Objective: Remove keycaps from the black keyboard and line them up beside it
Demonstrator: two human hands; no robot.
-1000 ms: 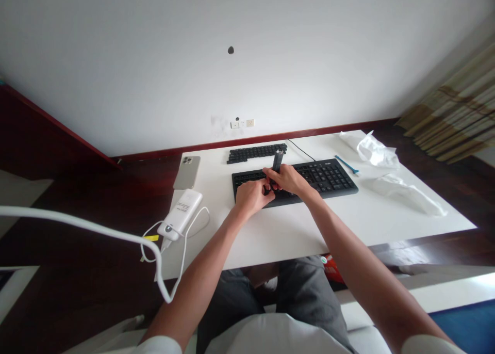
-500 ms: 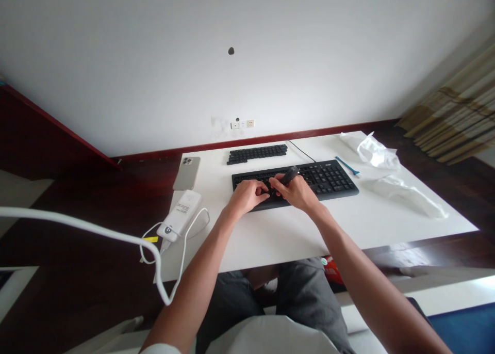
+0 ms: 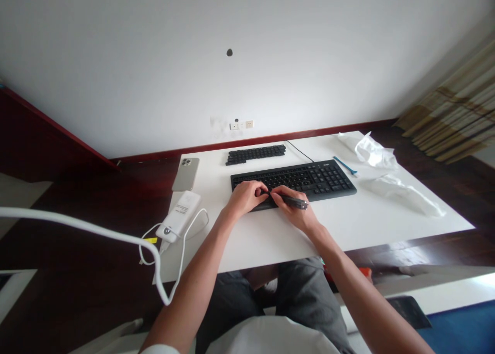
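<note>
Nearest us, our right hand [image 3: 296, 210] pinches a slim dark tool [image 3: 298, 203] between closed fingers, its tip reaching our left hand [image 3: 245, 198], whose curled fingers lie over the black keyboard [image 3: 309, 179]; we cannot tell whether they hold anything. On the white desk [image 3: 390, 225] beyond, a white power bank [image 3: 178, 215] lies left, below a phone [image 3: 186, 174]. Further back lies a strip of black keycaps [image 3: 255, 154]; right, a blue plastic tool [image 3: 345, 165] and crumpled white plastic [image 3: 375, 154].

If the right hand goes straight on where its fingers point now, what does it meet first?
The right hand would probably meet the left hand first, though depth is unclear.
</note>
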